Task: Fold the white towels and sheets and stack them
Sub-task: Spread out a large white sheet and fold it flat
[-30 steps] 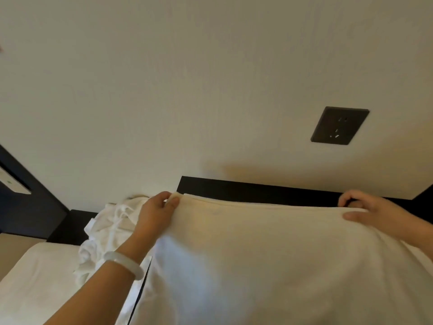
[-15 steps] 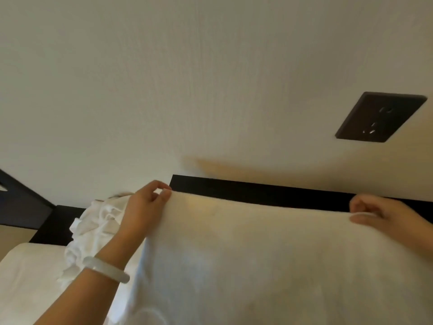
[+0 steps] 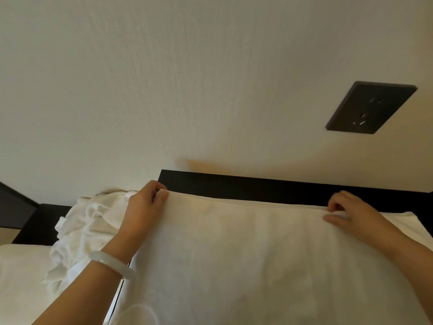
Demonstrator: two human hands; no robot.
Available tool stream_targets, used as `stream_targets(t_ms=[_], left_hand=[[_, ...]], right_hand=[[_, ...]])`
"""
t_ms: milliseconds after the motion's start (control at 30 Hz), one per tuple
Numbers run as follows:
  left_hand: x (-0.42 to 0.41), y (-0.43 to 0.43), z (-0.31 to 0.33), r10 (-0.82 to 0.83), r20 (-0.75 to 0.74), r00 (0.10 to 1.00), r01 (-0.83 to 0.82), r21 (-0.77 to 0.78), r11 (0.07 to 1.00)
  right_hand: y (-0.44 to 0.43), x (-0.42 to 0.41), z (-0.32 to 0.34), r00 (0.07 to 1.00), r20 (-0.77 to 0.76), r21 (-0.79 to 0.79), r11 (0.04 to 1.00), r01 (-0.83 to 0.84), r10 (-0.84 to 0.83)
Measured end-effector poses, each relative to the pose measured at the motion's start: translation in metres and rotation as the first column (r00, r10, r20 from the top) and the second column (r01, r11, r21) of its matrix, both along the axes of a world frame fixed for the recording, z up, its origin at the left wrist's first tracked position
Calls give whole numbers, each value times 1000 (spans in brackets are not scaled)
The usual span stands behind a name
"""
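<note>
While on towel (image 3: 246, 249), rt hand (image 3: 351, 213) inward.

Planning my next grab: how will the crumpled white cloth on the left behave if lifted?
The crumpled white cloth looks thin, lying in loose ruffles, so it would probably hang limp and unfurl. It likely feels light for its bulk. Being bunched, trailing ends may drag.

A cream textured wall (image 3: 164, 78) bears a dark socket (image 3: 370, 107) above a black headboard (image 3: 257, 187).
</note>
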State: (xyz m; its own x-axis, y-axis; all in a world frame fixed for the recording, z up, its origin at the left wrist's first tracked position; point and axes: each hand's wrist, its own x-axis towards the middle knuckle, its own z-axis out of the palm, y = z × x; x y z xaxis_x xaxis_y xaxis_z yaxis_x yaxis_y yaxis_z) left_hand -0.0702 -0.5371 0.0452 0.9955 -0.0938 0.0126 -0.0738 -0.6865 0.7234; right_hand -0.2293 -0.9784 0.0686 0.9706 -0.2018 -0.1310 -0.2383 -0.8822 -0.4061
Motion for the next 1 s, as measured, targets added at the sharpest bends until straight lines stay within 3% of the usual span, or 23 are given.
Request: stream_targets(t_ms=[200, 400, 633, 733, 800, 867, 900, 1000], left_hand=[[6, -1, 0, 19, -68, 998, -18, 10, 1000], [10, -7, -8, 87, -54, 995, -84, 50, 995], [3, -18, -17, 138, 19, 990, -139, 99, 985], [4, -21, -16, 159, 9, 987, -159, 133, 978], [6, -24, -13, 170, 2, 985, -169, 163, 972], [7, -26, -12, 185, -3, 983, -182, 171, 968], [6, -25, -12, 193, -12, 981, -188, 171, 967], [3, -23, -12, 184, -34, 982, -178, 129, 976]], right_hand=[[-4, 10, 12, 978, -208, -8, 1000, 1, -3], [-13, 13, 24, 984, -126, 245, 958, 151, -123], [-15, 15, 11, 963, -177, 215, 947, 241, -205], [-8, 29, 12, 933, -257, 64, 959, 275, -250], [10, 39, 16, 895, -333, -260, 942, 214, -296], [48, 49, 21, 944, -203, -571, 815, 103, -261], [72, 55, 16, 978, -117, -567, 820, 76, -171], [153, 68, 0, 995, 54, -183, 980, -77, 89]])
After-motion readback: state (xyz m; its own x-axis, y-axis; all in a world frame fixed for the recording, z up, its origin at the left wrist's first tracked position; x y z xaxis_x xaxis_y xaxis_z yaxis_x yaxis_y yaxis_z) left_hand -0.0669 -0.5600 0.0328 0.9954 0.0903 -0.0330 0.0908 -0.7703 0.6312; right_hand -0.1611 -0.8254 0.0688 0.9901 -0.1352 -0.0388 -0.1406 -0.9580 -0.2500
